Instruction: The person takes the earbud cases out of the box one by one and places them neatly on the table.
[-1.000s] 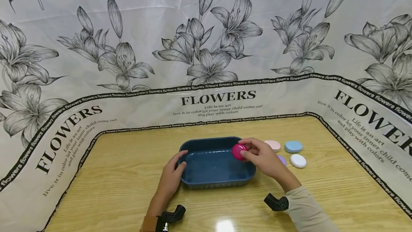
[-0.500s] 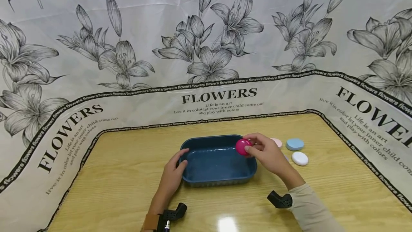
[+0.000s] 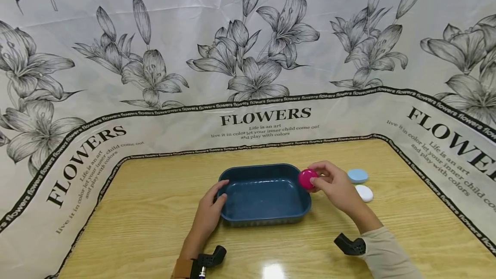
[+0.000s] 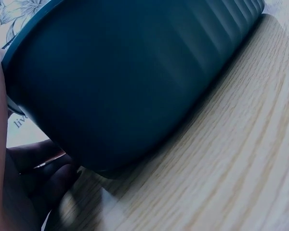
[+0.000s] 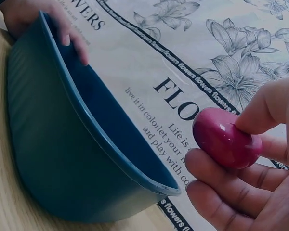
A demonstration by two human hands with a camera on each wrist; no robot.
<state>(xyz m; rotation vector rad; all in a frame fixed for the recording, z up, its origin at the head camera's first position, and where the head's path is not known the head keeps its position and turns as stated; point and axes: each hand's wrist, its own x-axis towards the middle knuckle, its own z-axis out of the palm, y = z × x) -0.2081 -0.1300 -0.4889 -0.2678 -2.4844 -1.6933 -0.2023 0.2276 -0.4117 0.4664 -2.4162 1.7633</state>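
A dark blue oblong plastic bin [image 3: 263, 199] stands on the table. At its left end my left hand [image 3: 208, 212] grips the wall, fingertips over the rim; the left wrist view shows other fingers [image 4: 53, 185] curled outside the wall. My right hand [image 3: 337, 186] pinches a glossy magenta rounded disc [image 3: 308, 179] between thumb and fingers, at the bin's right end. In the right wrist view the disc [image 5: 226, 138] is held up beside the bin's rim [image 5: 94, 127], apart from it. No object shows in the bin.
A light blue oval piece [image 3: 358, 175] and a white rounded piece [image 3: 364, 193] lie on the wooden table [image 3: 155, 206], right of my right hand. A flower-printed cloth [image 3: 263, 128] borders the table's back and sides.
My right hand has moved right with the magenta disc, from over the bin to its right end. It now hides the pink and purple pieces. My left hand stays on the bin.
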